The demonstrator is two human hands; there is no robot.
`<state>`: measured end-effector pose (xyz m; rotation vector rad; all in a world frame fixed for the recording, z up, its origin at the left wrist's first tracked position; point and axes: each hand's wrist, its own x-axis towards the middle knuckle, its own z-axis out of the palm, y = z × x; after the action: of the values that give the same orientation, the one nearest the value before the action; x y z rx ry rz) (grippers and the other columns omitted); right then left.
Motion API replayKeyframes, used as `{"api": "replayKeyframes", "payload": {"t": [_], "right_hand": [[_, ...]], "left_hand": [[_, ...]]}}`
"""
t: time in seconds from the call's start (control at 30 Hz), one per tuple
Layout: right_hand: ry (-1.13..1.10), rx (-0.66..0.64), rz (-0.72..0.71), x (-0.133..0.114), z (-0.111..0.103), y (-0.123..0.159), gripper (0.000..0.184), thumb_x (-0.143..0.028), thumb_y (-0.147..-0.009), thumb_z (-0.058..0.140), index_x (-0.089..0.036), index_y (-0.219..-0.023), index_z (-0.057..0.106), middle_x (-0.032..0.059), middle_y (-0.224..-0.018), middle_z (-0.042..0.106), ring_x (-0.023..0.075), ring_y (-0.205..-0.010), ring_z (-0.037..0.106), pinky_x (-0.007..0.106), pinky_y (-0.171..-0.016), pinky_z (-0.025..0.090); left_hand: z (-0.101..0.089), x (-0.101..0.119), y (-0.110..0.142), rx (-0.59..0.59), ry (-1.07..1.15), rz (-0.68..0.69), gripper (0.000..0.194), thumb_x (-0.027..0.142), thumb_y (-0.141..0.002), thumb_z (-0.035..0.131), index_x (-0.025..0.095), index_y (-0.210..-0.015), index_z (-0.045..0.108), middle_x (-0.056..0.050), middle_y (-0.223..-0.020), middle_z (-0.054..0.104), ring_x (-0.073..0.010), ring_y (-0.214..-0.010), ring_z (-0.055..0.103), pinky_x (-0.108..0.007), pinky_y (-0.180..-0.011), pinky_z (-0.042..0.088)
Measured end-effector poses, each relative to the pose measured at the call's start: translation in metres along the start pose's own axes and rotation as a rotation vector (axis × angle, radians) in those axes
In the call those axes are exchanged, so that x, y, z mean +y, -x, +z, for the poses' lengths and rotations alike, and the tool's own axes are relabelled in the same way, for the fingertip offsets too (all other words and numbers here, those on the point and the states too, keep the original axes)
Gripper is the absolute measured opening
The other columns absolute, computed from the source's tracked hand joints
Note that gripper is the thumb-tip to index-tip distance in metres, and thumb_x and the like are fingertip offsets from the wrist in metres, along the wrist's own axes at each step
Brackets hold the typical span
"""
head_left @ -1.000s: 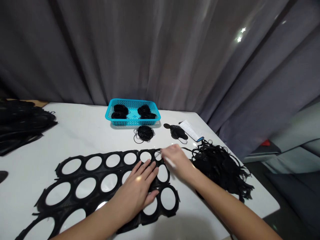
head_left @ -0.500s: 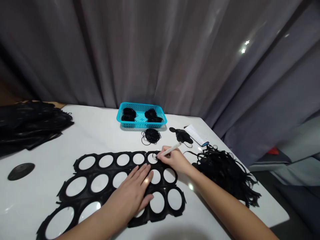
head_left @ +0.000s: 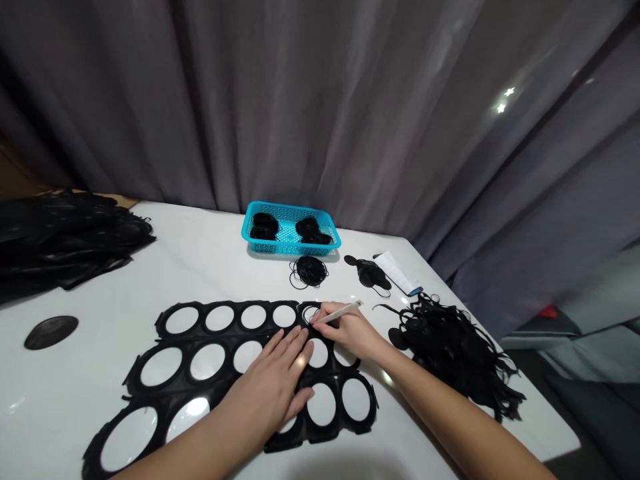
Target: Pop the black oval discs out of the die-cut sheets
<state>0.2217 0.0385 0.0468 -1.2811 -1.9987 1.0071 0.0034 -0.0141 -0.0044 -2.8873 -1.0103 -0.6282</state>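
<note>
A black sheet (head_left: 186, 390) with rows of large round holes lies flat on the white table. My left hand (head_left: 273, 383) presses on it, palm down, fingers stretched out. My right hand (head_left: 345, 330) pinches a slim white pen-shaped tool (head_left: 340, 312) at the far right hole of the top row. The tool's tip is hidden by my fingers, so I cannot make out whether it is a blade or a nib. A thin black strand (head_left: 307, 313) curves inside that hole, beside my right fingertips.
Behind the sheet stands a blue basket (head_left: 295, 249) holding black bundles. A tangle of thin black rings (head_left: 310, 271) lies before it. Black scraps (head_left: 450, 347) are heaped at right, near a white packet (head_left: 397, 270). At left are a black disc (head_left: 51, 332) and stacked black sheets (head_left: 65, 243).
My right hand has turned slightly, and the tool now lies lower and flatter. A thin black strand now shows in the hole. The view has shifted a little; my left hand still presses the sheet.
</note>
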Motion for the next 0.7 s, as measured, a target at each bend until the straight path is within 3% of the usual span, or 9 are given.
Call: {"api": "replayKeyframes", "payload": {"t": [0.37,0.5,0.63,0.7], "right_hand": [[-0.011,0.015,0.022,0.000,0.000,0.000,0.009,-0.019,-0.089,0.061,-0.021,-0.081,0.065,0.0027,-0.092,0.074,0.0199,-0.089,0.067,0.031,-0.081,0.049],[0.140,0.034,-0.117,0.005,0.005,0.004,0.009,-0.017,-0.091,0.062,-0.021,-0.084,0.065,0.0024,-0.091,0.074,0.0190,-0.087,0.067,0.031,-0.082,0.047],[0.462,0.023,-0.342,0.014,0.016,0.007,0.008,-0.018,-0.096,0.056,-0.021,-0.097,0.064,0.0079,-0.096,0.073,0.0219,-0.094,0.065,0.036,-0.089,0.041],[0.569,0.056,-0.354,0.019,0.011,0.001,0.011,-0.017,-0.097,0.052,-0.020,-0.095,0.063,0.0086,-0.090,0.071,0.0227,-0.089,0.064,0.036,-0.086,0.040]], "left_hand": [[-0.003,0.000,-0.002,-0.015,-0.033,0.020,0.056,0.041,-0.095,0.060,0.010,-0.140,0.051,-0.019,-0.147,0.053,-0.0320,-0.136,0.050,-0.048,-0.113,0.039],[-0.004,0.000,-0.002,-0.011,-0.005,0.009,0.056,0.040,-0.094,0.061,0.012,-0.141,0.050,-0.018,-0.148,0.053,-0.0313,-0.138,0.049,-0.047,-0.114,0.038],[-0.004,0.000,-0.001,-0.014,0.014,-0.002,0.059,0.038,-0.092,0.064,0.012,-0.143,0.048,-0.018,-0.148,0.052,-0.0323,-0.141,0.045,-0.049,-0.115,0.038],[-0.003,0.000,-0.001,-0.024,0.024,-0.011,0.060,0.036,-0.090,0.065,0.013,-0.143,0.048,-0.017,-0.149,0.051,-0.0334,-0.141,0.044,-0.050,-0.114,0.038]]}}
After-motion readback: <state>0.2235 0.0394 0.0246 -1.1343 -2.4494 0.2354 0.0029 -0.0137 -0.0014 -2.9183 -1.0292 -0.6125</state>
